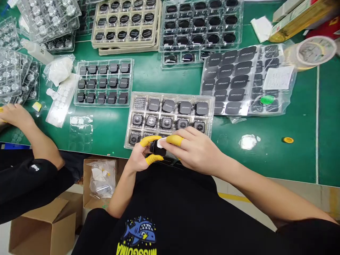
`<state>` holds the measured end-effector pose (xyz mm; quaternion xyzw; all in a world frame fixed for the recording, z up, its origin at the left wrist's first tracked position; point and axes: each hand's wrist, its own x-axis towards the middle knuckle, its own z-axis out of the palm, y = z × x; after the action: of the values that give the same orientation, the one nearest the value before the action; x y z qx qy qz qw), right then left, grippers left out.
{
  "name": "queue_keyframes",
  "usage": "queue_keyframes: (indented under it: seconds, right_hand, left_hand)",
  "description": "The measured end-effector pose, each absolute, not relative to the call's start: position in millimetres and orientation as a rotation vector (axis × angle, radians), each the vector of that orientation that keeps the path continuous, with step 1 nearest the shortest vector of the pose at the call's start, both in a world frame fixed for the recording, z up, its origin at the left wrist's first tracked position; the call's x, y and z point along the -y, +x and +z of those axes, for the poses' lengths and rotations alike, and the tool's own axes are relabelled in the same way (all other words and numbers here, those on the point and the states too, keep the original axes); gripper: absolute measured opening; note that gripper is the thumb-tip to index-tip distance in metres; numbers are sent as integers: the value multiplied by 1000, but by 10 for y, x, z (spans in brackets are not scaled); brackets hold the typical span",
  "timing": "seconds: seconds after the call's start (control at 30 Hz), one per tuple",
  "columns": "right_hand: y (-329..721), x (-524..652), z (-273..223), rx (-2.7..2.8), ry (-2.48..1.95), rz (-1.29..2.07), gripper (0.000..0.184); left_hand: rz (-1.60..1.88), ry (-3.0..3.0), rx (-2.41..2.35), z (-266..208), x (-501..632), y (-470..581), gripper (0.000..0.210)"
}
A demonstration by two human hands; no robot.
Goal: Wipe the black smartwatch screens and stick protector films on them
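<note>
Yellow finger cots cover some fingertips of both hands. My left hand (136, 158) grips a small black square part (158, 149) between thumb and fingers, just past the table's front edge. My right hand (198, 150) pinches a small white wipe (160, 142) against the top of that part. Right behind my hands lies a clear plastic tray (128, 129). Its back row holds square black caps (184, 107) with pale lettering, apart from the bare back-left pocket. The middle row carries square black parts with round centres (166, 123). My hands hide much of the front row.
A second tray of black caps (103, 83) lies back left. Bagged sheets of black stickers (240, 81), a tape roll (309, 53) and stacked trays of dark discs (199, 23) stand behind. A co-worker's hand (17, 115) is at left. An open carton (99, 182) stands below the edge.
</note>
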<state>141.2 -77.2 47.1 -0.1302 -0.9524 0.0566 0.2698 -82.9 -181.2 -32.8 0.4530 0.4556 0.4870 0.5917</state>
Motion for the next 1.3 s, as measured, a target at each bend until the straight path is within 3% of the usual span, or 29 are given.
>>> queue_keyframes:
  seconds: [1.3]
  right_hand:
    - [1372,898,602,2575,-255,341,32]
  left_hand:
    - [1282,1163,-1061,-246,1734,-900,76]
